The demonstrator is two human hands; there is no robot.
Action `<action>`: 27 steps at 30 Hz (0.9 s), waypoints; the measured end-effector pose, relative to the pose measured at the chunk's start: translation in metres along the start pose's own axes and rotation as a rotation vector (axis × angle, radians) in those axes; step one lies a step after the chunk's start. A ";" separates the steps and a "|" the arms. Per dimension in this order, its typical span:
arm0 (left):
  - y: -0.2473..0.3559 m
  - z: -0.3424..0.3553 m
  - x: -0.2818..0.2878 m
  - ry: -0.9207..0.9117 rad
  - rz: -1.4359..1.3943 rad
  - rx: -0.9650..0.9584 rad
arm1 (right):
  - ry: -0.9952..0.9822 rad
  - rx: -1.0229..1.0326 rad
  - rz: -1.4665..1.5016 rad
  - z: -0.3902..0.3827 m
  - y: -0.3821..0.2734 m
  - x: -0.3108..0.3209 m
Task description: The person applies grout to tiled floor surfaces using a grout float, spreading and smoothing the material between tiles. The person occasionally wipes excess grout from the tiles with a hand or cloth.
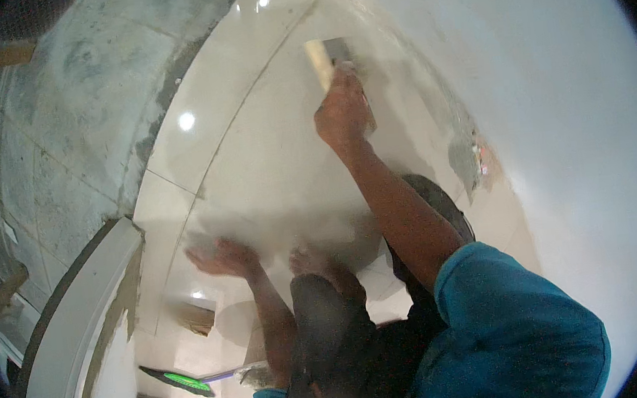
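My right hand (342, 112) is closed around a flat hand float (318, 62) with a pale yellow strip and a grey part. It holds the float over or against the pale floor tiles (267, 139), beside the white wall; motion blurs the tool, and whether it touches the tile I cannot tell. Lower left, my left hand (226, 258) is low over the tiles. Its fingers look stretched out, though motion smears them and a greyish blur lies over their tips. Thin dark joints run between the tiles, and one of my bare feet (313, 265) rests near the left hand.
A white wall (545, 85) rises on the right, its foot rough and patched. Rough grey floor (81, 122) lies left of the tile edge. A white frame (86, 298) stands lower left. Behind it are a brownish piece (193, 317) and a green and black broom head (183, 382).
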State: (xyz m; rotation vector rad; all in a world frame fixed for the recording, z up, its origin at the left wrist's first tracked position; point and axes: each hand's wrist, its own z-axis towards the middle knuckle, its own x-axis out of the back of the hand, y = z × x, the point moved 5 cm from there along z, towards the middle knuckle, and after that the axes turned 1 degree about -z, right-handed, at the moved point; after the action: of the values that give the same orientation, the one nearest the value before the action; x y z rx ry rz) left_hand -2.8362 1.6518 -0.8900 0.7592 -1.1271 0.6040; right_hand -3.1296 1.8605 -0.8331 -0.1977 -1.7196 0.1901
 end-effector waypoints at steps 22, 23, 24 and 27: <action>0.101 0.072 -0.041 -0.340 0.050 -0.266 | 0.093 0.502 -0.249 0.041 -0.149 -0.024; 0.101 0.072 -0.039 -0.348 0.021 -0.259 | 0.060 0.524 -0.225 0.041 -0.151 -0.023; 0.102 0.073 -0.038 -0.342 -0.037 -0.237 | -0.015 0.557 -0.198 0.044 -0.151 -0.024; 0.101 0.072 -0.038 -0.368 0.016 -0.236 | 0.099 0.299 -0.158 0.091 -0.122 -0.012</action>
State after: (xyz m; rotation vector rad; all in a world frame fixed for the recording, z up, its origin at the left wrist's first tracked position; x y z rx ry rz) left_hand -2.9656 1.6544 -0.8857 0.6718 -1.5148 0.3411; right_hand -3.2203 1.7379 -0.8295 0.1467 -1.5783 0.3121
